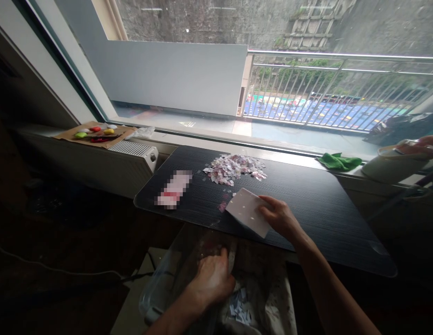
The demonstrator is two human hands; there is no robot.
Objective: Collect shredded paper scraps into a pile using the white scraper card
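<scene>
Scraps (233, 169) lie crosswise beyond the card (247, 211) gripped by the right hand (279, 215), the nearer one; left hand (213, 275) sits below the counter (307, 204), its hold unclear

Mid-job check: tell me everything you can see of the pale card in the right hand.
The pale card is flat, thin-looking and roughly rectangular, off-white, perhaps stiff paper or plastic. A few small bright spots dot its face; whether they are holes or marks is unclear. It slants over the black tabletop, near the front edge. The right hand grips its right side, thumb on the face. A few pinkish scraps lie by its left edge. Whether it touches the tabletop can't be told.
</scene>
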